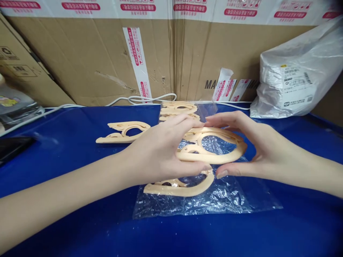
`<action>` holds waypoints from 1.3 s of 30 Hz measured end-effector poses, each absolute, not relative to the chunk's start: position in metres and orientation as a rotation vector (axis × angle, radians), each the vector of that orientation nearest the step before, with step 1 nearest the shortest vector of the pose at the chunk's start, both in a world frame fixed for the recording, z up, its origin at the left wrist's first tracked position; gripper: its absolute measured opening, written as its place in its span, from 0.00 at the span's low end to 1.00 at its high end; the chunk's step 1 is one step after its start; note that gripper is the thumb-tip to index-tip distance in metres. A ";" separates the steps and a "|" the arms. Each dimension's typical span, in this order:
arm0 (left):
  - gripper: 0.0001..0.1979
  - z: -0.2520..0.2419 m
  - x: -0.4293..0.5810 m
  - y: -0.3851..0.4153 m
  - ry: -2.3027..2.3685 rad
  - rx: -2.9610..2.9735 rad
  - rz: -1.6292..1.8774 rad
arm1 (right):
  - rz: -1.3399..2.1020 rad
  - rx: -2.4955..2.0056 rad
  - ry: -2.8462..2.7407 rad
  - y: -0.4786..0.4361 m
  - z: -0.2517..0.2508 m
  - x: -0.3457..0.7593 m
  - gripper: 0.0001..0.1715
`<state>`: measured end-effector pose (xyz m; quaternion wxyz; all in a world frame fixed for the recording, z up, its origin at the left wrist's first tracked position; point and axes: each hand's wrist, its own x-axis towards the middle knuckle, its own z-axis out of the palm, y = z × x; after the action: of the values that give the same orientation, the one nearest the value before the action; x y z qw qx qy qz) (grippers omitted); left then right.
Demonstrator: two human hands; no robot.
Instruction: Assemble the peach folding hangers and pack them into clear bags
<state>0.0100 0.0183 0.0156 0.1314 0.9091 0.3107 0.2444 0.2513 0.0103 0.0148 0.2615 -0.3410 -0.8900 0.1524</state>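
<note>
A beige plastic folding hanger [230, 156] is held level above a clear plastic bag [230, 200]. My left hand [160, 151] grips its left part, thumb along the near side and fingers over the far side. Around its right end curves my right hand [249, 142], fingertips at the far edge and thumb by the near edge; whether the thumb presses on it I cannot tell. Just below, another folding hanger [187, 191] lies at the bag, partly covered by my left hand. One more folding hanger [118, 139] rests on the blue table left of my left hand.
Behind my hands are bagged hangers [179, 108]. A taped cardboard box [93, 57] walls off the back of the blue table [88, 221]. At the back right stands a white parcel bag [284, 78]. A white cable [152, 99] runs along the back; a dark object [16, 148] lies left.
</note>
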 end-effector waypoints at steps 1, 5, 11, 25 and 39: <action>0.33 0.014 0.012 0.019 0.909 2.630 0.701 | 0.460 -0.930 -2.383 0.011 0.014 0.252 0.42; 0.38 0.011 0.014 0.023 0.915 2.646 0.676 | 0.449 -0.960 -2.365 0.012 0.012 0.252 0.40; 0.28 0.010 -0.010 0.033 1.121 2.764 0.359 | 0.160 -1.102 -2.355 0.019 0.017 0.282 0.40; 0.40 0.011 -0.022 0.055 1.149 2.752 0.104 | -0.018 -1.312 -2.666 0.015 0.012 0.331 0.48; 0.37 0.006 -0.027 0.055 1.111 2.815 0.117 | 0.154 -1.228 -2.442 0.015 -0.004 0.297 0.44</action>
<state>-0.0265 0.0547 0.0061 0.0565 0.9279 0.3664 0.0387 0.2970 0.0149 -0.0036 0.2006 -0.4395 -0.8738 0.0550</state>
